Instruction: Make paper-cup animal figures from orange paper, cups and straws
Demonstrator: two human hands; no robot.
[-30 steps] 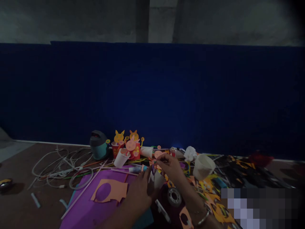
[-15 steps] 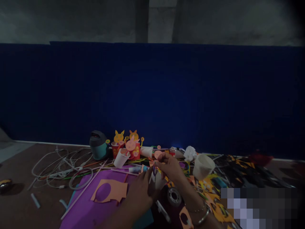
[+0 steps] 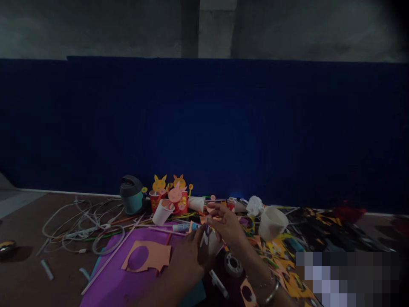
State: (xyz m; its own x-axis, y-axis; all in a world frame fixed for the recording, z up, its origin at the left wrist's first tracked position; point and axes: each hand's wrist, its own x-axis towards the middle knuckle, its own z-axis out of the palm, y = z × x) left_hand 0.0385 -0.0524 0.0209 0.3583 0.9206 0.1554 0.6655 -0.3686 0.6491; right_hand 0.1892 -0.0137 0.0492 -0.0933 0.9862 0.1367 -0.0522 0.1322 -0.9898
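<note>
My left hand (image 3: pixel 188 253) is closed around a white paper cup (image 3: pixel 213 243), which lies tilted between my two hands and is partly hidden by the fingers. My right hand (image 3: pixel 227 222) bends over the cup's upper end, with thumb and fingertips pinched together. A thin purple bit (image 3: pixel 207 228) shows just below those fingertips; it is too small to make out clearly. Under the left forearm lies a purple sheet (image 3: pixel 111 264) bearing an orange paper offcut (image 3: pixel 155 253) with a round hole. Beside the right wrist is a roll of tape (image 3: pixel 233 265).
Red cups with paper animal faces (image 3: pixel 175 194) stand by the blue partition (image 3: pixel 204 128). Nearby are a white cup (image 3: pixel 163 212), a glue tube (image 3: pixel 183 227) and a teal-and-black device (image 3: pixel 133 196). White cables (image 3: pixel 79 226) tangle at left. A white tub (image 3: pixel 273 223) and yellow scraps (image 3: pixel 294 281) lie right.
The right hand has shifted slightly, and its index finger is a little straighter over the cup. My left hand keeps nearly the same position.
</note>
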